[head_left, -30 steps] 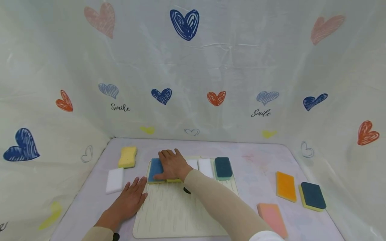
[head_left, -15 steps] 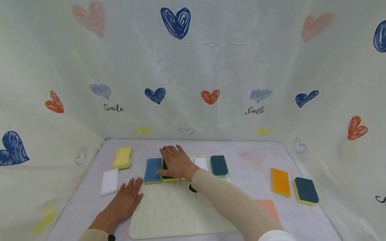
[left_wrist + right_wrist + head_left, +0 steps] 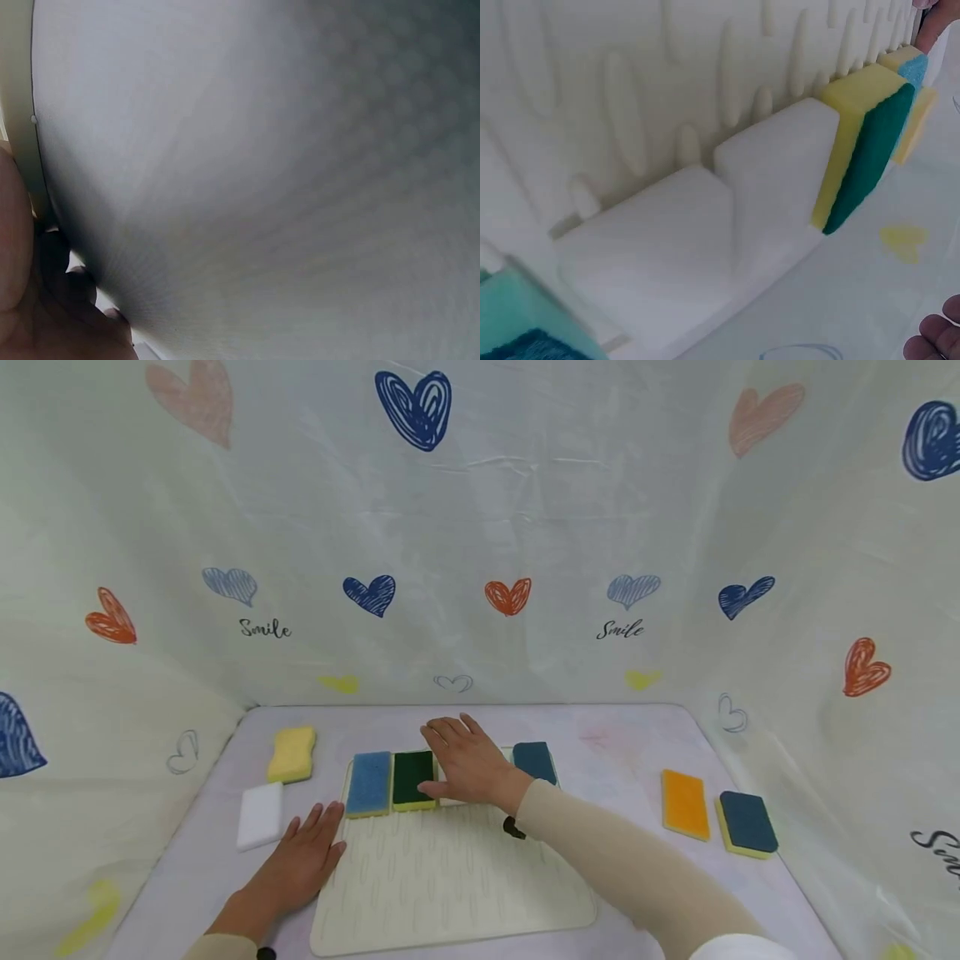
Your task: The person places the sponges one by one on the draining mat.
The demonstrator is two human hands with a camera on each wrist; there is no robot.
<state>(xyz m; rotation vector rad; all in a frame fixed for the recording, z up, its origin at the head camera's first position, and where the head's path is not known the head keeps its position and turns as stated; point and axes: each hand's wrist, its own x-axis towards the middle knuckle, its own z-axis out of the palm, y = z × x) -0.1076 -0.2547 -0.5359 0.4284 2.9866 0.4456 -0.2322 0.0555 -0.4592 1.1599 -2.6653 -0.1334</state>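
Observation:
My right hand (image 3: 476, 764), fingers extended, is over the white sponges in the row along the far edge of the cream ridged mat (image 3: 450, 877). Its thumb reaches the green-and-yellow scouring sponge (image 3: 413, 779); contact cannot be told. In the right wrist view, two white sponges (image 3: 780, 172) lie side by side, and the fingertips (image 3: 937, 335) are apart from them. A blue scouring sponge (image 3: 369, 783) is at the row's left end, a teal one (image 3: 534, 760) at its right. My left hand (image 3: 296, 860) rests flat at the mat's left edge.
A yellow sponge (image 3: 292, 754) and a white sponge (image 3: 260, 816) lie left of the mat. On the right are an orange sponge (image 3: 685, 804) and a dark blue scouring sponge (image 3: 747, 823). A heart-printed curtain (image 3: 480, 527) surrounds the table.
My right hand has slid right along the row, uncovering the green scouring sponge. My right forearm now covers the pink sponge. The left hand stays by the mat while the head view turns right.

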